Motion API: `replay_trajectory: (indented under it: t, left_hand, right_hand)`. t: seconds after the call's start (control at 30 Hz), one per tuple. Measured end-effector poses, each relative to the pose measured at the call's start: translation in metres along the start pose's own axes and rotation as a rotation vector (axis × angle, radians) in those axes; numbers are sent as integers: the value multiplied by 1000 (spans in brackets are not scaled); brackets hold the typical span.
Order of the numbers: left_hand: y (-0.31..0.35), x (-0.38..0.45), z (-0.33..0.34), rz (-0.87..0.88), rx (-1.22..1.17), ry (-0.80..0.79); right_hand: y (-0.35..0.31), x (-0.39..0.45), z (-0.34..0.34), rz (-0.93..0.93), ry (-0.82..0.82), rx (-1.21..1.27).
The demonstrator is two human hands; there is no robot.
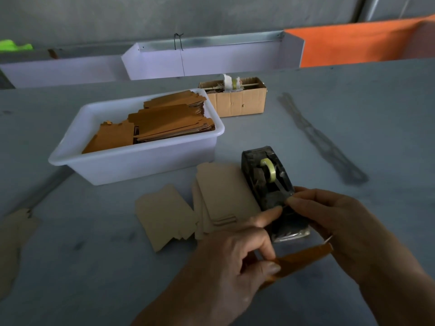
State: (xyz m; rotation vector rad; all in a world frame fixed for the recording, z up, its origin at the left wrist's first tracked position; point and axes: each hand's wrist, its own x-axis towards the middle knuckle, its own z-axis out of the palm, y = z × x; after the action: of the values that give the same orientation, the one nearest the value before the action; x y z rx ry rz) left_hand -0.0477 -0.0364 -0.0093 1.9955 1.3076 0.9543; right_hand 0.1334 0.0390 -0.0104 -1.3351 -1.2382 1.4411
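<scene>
A black tape dispenser (270,184) with a small yellowish tape roll (269,169) stands on the grey table. My left hand (235,250) holds a folded orange-brown cardboard piece (303,256) between thumb and curled fingers, and its index finger reaches to the dispenser's cutter end. My right hand (329,220) pinches at the cutter end of the dispenser with thumb and forefinger; the tape itself is too thin to make out. The far end of the cardboard piece lies under my right hand.
Flat tan cardboard blanks (223,196) lie stacked left of the dispenser, one more (164,220) further left. A white plastic tub (131,156) holds several orange-brown folded pieces. A small cardboard box (237,102) stands behind it. White trays line the back edge.
</scene>
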Motion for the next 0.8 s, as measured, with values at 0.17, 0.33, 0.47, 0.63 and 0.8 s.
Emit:
replay_trajectory:
  t: [0.17,0.33,0.47,0.63,0.8]
  left_hand:
    - [3,5,0,198,479,-108]
    - [4,6,29,183,673,126]
    - [10,6,30,159,771,178]
    - [15,5,21,53,767,26]
    - [21,12,9,141,768,-71]
  right_hand:
    - [2,2,1,-24,29,-8]
    - [1,-2,13,-232,141,-77]
    - [-1,-8,6,-180,126,-21]
    - [7,-20,0,-188,168,-101]
    - [10,-22,2,-277,241,-216]
